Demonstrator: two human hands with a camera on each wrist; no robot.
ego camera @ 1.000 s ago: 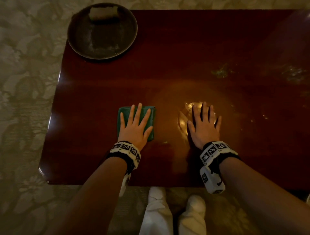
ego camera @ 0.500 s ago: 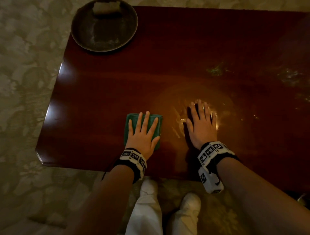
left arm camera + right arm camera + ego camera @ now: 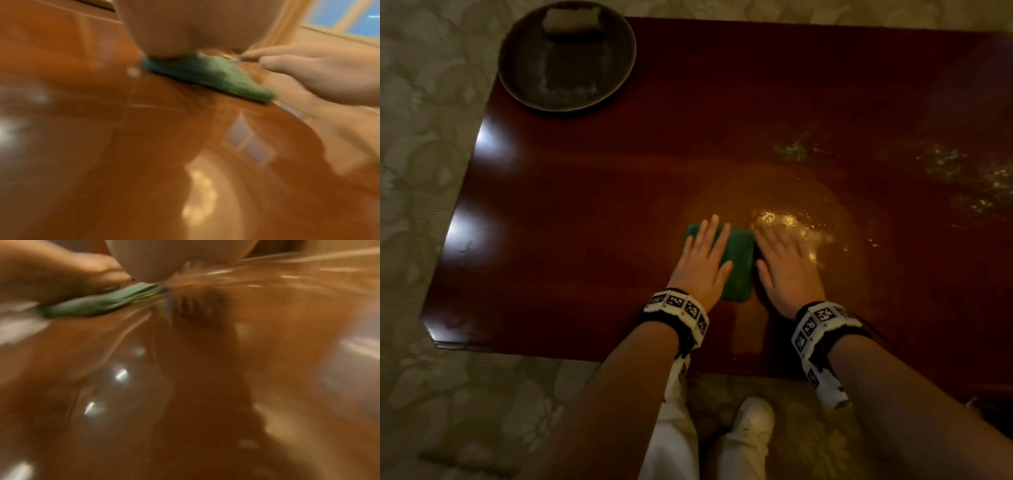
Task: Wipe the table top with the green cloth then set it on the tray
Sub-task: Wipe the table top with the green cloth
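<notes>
A pale carpet [image 3: 424,102] with a large damask flower pattern covers the floor on the left and near sides of the polished dark red-brown wooden table [image 3: 592,212], whose glossy top throws back bright patches of light along its left edge and a warm amber glow near its middle. The room is dim overall in the head view. In the left wrist view a window [image 3: 349,17] with pale frame bars and blue daylight behind it shows at the upper right, and its paned shape is mirrored in the shiny wood lower down.
</notes>
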